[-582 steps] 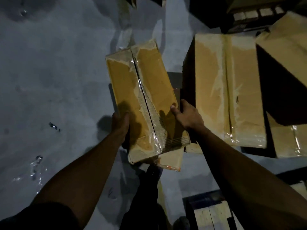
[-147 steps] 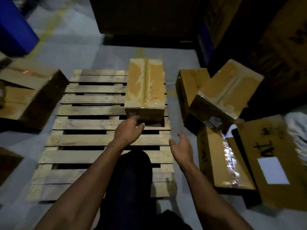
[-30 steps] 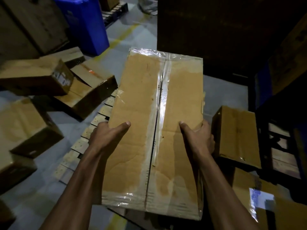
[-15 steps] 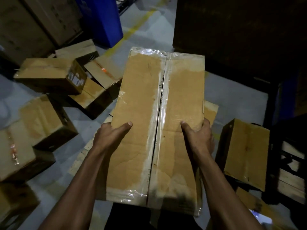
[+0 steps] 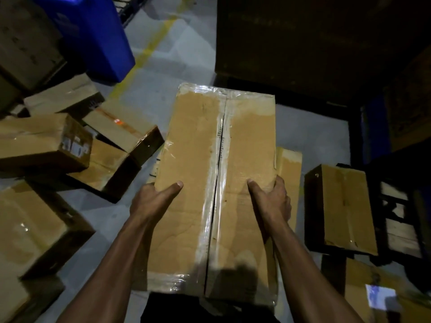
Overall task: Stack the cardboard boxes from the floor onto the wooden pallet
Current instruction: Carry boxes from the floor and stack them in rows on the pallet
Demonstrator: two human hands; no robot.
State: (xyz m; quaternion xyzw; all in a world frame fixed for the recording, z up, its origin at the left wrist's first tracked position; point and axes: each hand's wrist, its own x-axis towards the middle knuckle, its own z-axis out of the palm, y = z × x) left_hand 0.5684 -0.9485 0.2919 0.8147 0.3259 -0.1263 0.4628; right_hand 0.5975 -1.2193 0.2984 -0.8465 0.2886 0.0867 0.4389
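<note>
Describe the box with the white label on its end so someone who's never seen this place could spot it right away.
Start at the blue bin at the top left, then drop to the jumble of boxes on the floor below it. The labelled box sits at the left edge of that heap, propped on a lower box. Alone among its neighbours, it shows a white label on the dark end facing right.

1. Both bare forearms reached forward from the bottom of the view, converging slightly.
2. The left hand (image 5: 152,201) gripped the left side of a cardboard box (image 5: 210,183) — thumb flat across its top, fingers hidden below the edge.
3. The right hand (image 5: 271,201) gripped the right side likewise — thumb on top, fingers curled round the edge.
</note>
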